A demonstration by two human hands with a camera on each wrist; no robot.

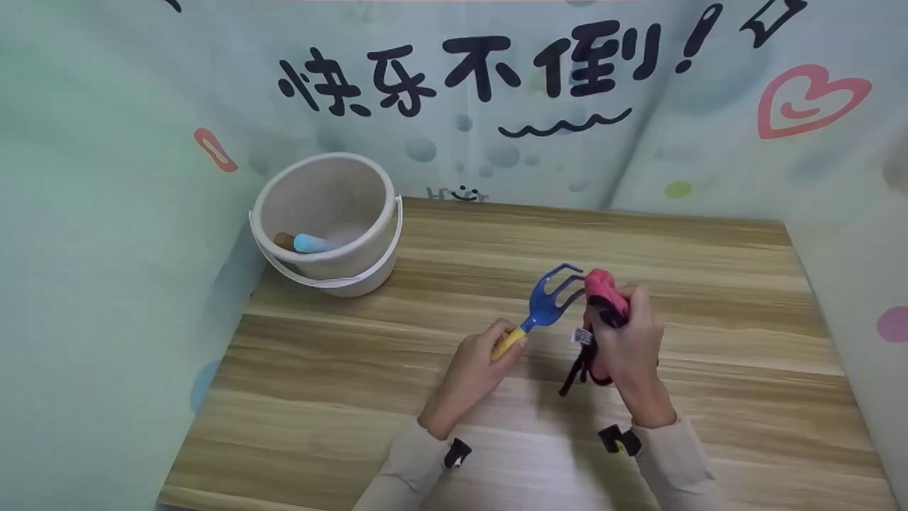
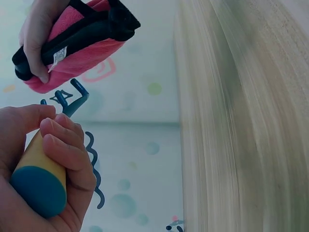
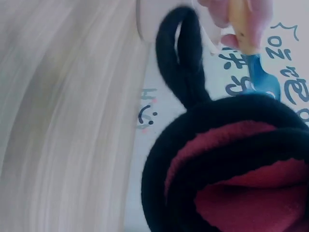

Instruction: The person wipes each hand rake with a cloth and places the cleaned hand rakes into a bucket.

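My left hand [image 1: 481,365] grips the yellow handle of a small blue hand rake [image 1: 545,304], its curved tines pointing up and right. In the left wrist view the handle's blue end [image 2: 38,191] faces the camera, with fingers wrapped round it. My right hand [image 1: 633,344] holds a folded pink cloth [image 1: 601,285] with black edging, a white tag and a dangling black loop [image 3: 181,53]. The tine tips come right up to the cloth's edge in the head view. Most of the right-hand fingers are hidden behind the cloth in the left wrist view.
A pale bucket [image 1: 379,273] with a lowered handle stands at the table's back left. Inside it show a light-blue rod end [image 1: 311,243] and a brown one [image 1: 284,240]. Printed fabric walls border the wooden table [image 1: 319,397] at the back and sides.
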